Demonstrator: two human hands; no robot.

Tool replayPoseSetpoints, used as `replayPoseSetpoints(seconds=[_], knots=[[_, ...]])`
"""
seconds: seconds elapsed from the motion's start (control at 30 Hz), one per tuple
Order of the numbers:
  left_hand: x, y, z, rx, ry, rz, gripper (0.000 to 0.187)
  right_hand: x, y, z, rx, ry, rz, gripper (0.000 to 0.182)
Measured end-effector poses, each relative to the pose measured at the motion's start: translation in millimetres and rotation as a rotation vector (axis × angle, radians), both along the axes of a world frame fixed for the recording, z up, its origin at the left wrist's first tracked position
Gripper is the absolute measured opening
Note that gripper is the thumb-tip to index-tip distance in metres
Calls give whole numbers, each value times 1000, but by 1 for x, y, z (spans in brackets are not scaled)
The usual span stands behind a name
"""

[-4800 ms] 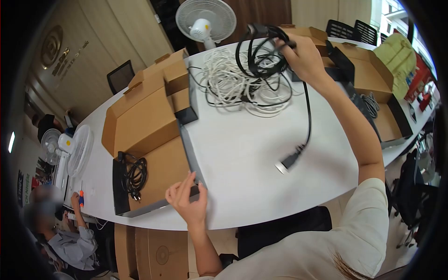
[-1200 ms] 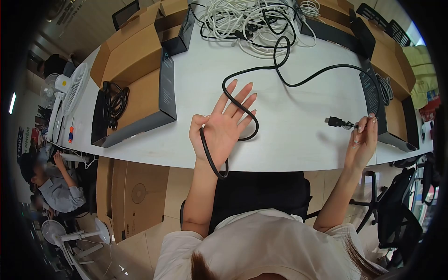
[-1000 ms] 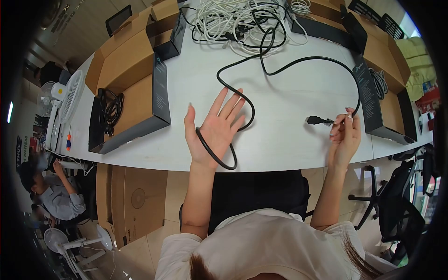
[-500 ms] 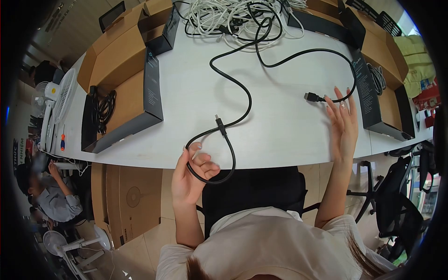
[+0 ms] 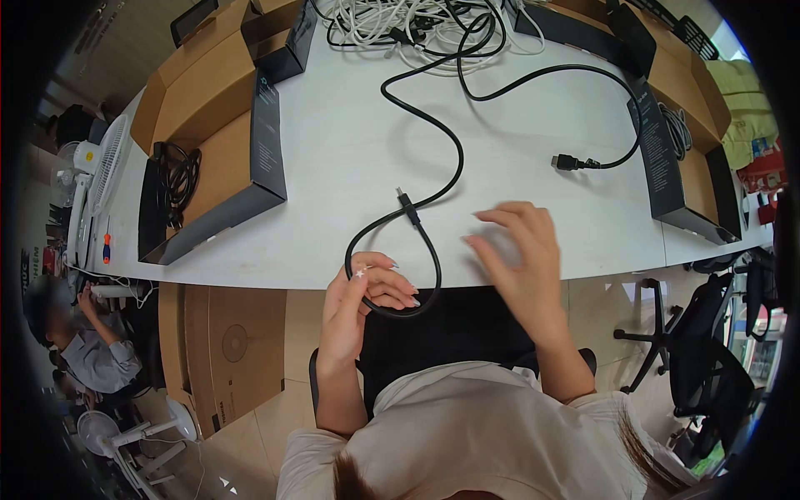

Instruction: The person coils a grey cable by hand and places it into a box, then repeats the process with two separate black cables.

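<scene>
A thick black cable (image 5: 461,158) runs from the tangled pile down the white table (image 5: 333,167) and curls into a loop near the front edge. My left hand (image 5: 358,292) has its fingers wrapped round the left side of that loop. One plug (image 5: 407,206) lies across the loop's top. The cable's other plug (image 5: 567,162) rests on the table at the right. Between the loop and that plug, my right hand (image 5: 521,258) hangs over the front edge, fingers curved and apart, holding nothing.
Tangled white and black cables (image 5: 417,33) lie at the back. An open box (image 5: 267,150) with a black cable stands left, another (image 5: 667,179) with a grey cable right. A seated person (image 5: 92,350) is far left. A black chair (image 5: 450,325) is below the table edge.
My right hand has left the right-hand plug and moved left toward the loop. My left hand and the loop have shifted slightly right, and its fingers have curled in more.
</scene>
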State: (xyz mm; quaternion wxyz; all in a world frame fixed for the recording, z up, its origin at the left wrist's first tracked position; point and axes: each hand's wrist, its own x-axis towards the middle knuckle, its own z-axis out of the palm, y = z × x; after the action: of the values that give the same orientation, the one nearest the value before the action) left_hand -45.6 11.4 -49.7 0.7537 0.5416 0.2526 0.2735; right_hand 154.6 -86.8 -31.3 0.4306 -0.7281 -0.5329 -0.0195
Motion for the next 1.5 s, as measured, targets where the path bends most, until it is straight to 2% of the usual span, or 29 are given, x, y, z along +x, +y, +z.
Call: replayPoseSetpoints(seconds=[0.07,0.17,0.23,0.3,0.33,0.43,0.5,0.6,0.7,0.8,0.9,0.93,1.03,1.13,1.27,1.37,1.5], knots=[[2,-3,6,14,74,-14,36,-3,13,1,-11,-264,49,15],[-13,3,6,187,250,-119,28,9,34,8,54,-718,109,13],[-21,10,9,226,353,8,24,23,45,14,35,-951,183,12],[-22,21,18,327,455,155,28,40,54,19,-71,-1091,301,10],[-17,25,25,436,492,183,32,45,58,20,-204,-1150,344,6],[7,38,43,801,587,227,47,57,77,18,-263,-1109,534,6],[32,39,48,1096,624,210,57,61,86,16,-200,-1059,563,6],[59,39,53,1543,750,73,68,66,95,20,-217,-1078,591,4],[80,33,51,1531,1000,112,70,73,100,15,-258,-1031,582,2],[100,27,52,1489,1204,-118,77,79,108,4,-238,-958,557,5],[116,35,23,1588,1141,178,78,81,112,-4,-157,-923,544,7],[119,35,21,1510,1170,150,69,82,112,-6,-120,-910,536,8],[122,39,13,1596,1041,255,51,87,110,-1,-61,-783,489,9],[117,57,16,1523,912,241,32,89,110,2,-15,-669,422,9],[110,71,25,1442,663,228,21,87,109,9,62,-616,331,8],[111,78,22,1339,533,231,21,86,107,13,90,-589,280,10],[114,74,25,1588,483,318,21,89,111,13,193,-523,244,10]])
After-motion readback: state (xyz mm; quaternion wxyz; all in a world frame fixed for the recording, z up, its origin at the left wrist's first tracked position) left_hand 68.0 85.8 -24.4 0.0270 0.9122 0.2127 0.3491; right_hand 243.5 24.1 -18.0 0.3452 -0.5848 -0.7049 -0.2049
